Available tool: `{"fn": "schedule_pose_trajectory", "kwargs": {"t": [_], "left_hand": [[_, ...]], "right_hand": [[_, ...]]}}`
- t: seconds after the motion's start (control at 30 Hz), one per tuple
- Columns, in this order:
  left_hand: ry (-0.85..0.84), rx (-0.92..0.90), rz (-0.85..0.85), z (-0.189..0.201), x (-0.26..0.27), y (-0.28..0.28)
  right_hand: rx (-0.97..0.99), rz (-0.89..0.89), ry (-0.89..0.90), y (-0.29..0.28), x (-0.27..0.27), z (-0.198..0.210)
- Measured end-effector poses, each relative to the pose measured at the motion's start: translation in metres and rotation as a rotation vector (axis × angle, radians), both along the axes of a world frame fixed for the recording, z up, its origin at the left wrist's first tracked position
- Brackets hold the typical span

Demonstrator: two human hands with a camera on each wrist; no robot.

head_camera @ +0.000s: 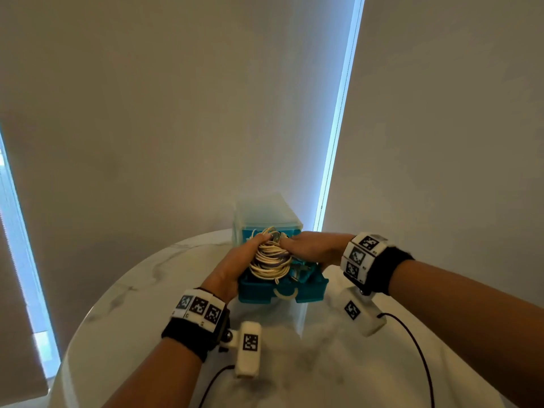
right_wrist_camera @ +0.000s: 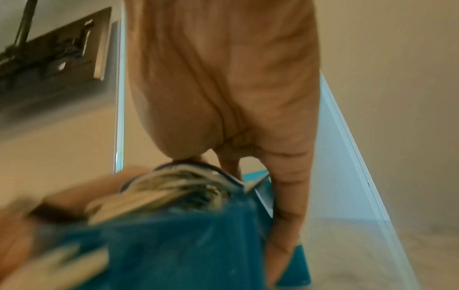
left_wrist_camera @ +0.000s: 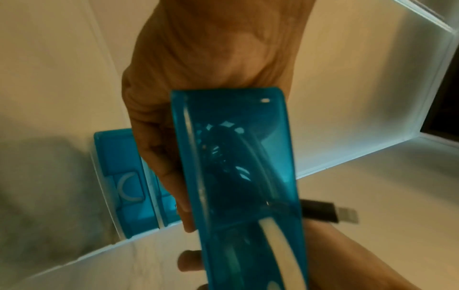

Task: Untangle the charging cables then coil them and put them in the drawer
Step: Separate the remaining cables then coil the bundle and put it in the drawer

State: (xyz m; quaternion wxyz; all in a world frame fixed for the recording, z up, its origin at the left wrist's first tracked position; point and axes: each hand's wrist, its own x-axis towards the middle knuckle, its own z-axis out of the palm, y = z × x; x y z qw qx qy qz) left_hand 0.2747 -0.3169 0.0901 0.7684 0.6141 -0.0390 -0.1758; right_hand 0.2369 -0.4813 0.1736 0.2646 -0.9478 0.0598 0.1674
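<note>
From the head camera, a pulled-out translucent teal plastic drawer (head_camera: pixel 265 291) juts from a frosted clear plastic drawer cabinet (head_camera: pixel 266 214) on a round white marble-patterned table (head_camera: pixel 123 293). A bundle of coiled cream charging cables (head_camera: pixel 269 260) sits heaped above the drawer's rim. The left hand (head_camera: pixel 235 266) lies along the drawer's left side with fingers over the coil; the right hand (head_camera: pixel 313 247) reaches in from the right, fingers on the coil's top. Whether either hand grasps or only presses cannot be told. Pale roller blinds stand close behind the cabinet; the near half of the table lies open.

The left wrist camera alone shows the drawer wall (left_wrist_camera: pixel 238 157) from outside, the left hand (left_wrist_camera: pixel 211 58) behind it with fingers running down its side. A black cable plug with a silver tip (left_wrist_camera: pixel 330 212) pokes past the wall, and a second teal drawer (left_wrist_camera: pixel 129 182) sits shut in the cabinet.

The right wrist camera, blurred, shows the right hand (right_wrist_camera: pixel 223 78) with one straight finger down the drawer's outer corner (right_wrist_camera: pixel 198 245), the coil (right_wrist_camera: pixel 174 188) beside it.
</note>
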Motion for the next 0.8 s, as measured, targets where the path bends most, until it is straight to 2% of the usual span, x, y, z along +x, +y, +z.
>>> {"fn": "schedule_pose_trajectory", "kwargs": {"t": [0.17, 0.27, 0.43, 0.53, 0.7, 0.8], "left_hand": [[0.029, 0.085, 0.028, 0.006, 0.014, 0.002], [0.018, 0.169, 0.028, 0.009, 0.023, 0.005], [0.015, 0.325, -0.048, 0.025, 0.025, 0.008], [0.028, 0.436, -0.195, 0.036, 0.022, 0.005], [0.055, 0.588, -0.143, 0.047, 0.024, 0.006], [0.091, 0.628, -0.085, 0.046, 0.029, 0.007]], "right_hand": [[-0.156, 0.114, -0.205, -0.007, 0.013, 0.0], [-0.083, 0.05, -0.254, -0.011, 0.02, -0.001], [0.117, 0.012, -0.178, -0.002, 0.019, 0.002], [0.184, 0.042, -0.105, -0.003, 0.015, 0.001], [0.08, 0.117, -0.214, -0.015, 0.017, -0.002], [0.107, 0.121, -0.254, -0.022, 0.013, -0.002]]}}
